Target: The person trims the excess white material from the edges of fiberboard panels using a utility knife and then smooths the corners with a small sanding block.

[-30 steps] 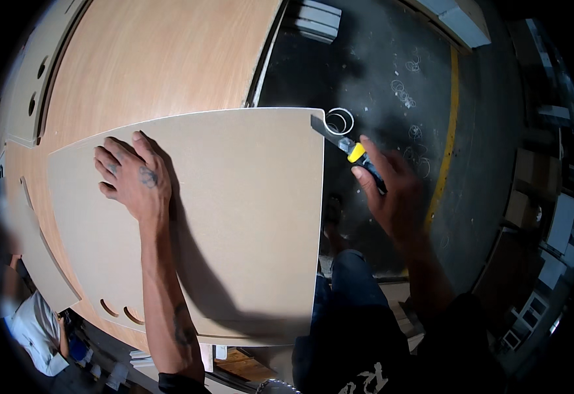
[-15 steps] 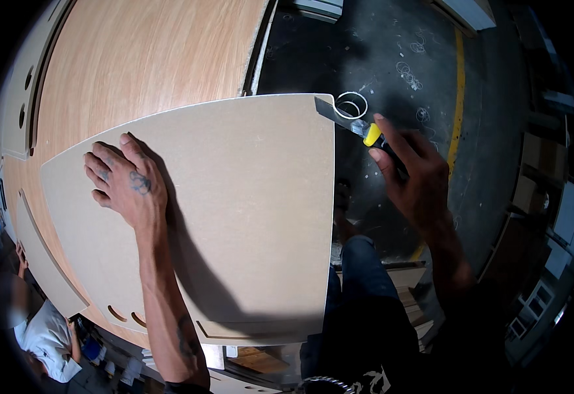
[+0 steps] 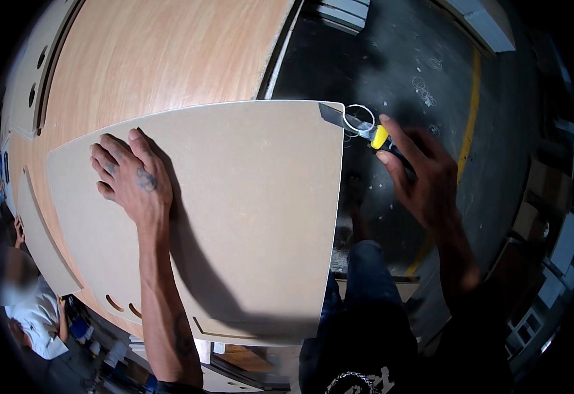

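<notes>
A large pale board (image 3: 254, 197) with a curved far edge and slots near its near end lies under my left hand (image 3: 136, 174). That hand rests on the board's left part, fingers slightly spread and holding nothing. At the far right corner, my right hand (image 3: 425, 174) grips a utility knife (image 3: 380, 138) with a yellow part and a dark handle. Its wide blade (image 3: 331, 113) overlaps the board's corner. A thin white edging strip (image 3: 359, 106) curls in a loop beside the blade. Part of the handle is hidden by my fingers.
The board lies on a wood-grain tabletop (image 3: 169, 59). A narrow curved panel (image 3: 44, 236) is at the left, near another person (image 3: 34, 315). Curled offcuts (image 3: 423, 88) litter the dark floor, which has a yellow line (image 3: 470, 111). Slotted panels (image 3: 34, 79) stand far left.
The whole view has shifted a little. The white strip's curl now shows as a rounder loop nearer the knife's neck. The blade stays at the corner and my left hand keeps its place.
</notes>
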The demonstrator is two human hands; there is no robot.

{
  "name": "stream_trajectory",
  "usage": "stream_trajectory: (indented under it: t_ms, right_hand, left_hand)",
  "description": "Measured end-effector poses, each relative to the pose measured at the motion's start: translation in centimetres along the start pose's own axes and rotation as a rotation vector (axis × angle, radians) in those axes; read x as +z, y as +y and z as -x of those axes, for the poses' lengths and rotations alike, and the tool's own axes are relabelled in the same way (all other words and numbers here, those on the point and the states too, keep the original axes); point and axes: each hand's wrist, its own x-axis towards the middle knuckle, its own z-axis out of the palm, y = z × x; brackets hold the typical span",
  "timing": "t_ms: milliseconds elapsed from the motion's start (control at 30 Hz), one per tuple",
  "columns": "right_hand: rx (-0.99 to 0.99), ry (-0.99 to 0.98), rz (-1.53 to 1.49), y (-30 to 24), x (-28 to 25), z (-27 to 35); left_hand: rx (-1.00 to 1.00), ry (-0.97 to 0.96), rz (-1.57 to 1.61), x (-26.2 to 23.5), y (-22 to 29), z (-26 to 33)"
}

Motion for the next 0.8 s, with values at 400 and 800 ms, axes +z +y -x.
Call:
stream_trajectory:
  t_ms: [400,800]
  right_hand:
    - [-0.254,-0.113,-0.028,3.2,-1.4,-4.4]
    - [-0.555,-0.340,-0.094,5.6,-2.1,-10.7]
  left_hand:
    - [0.000,0.018,-0.001,0.7,-0.4,-0.2]
    - [0.013,0.067,0.020,1.2,-1.1,0.1]
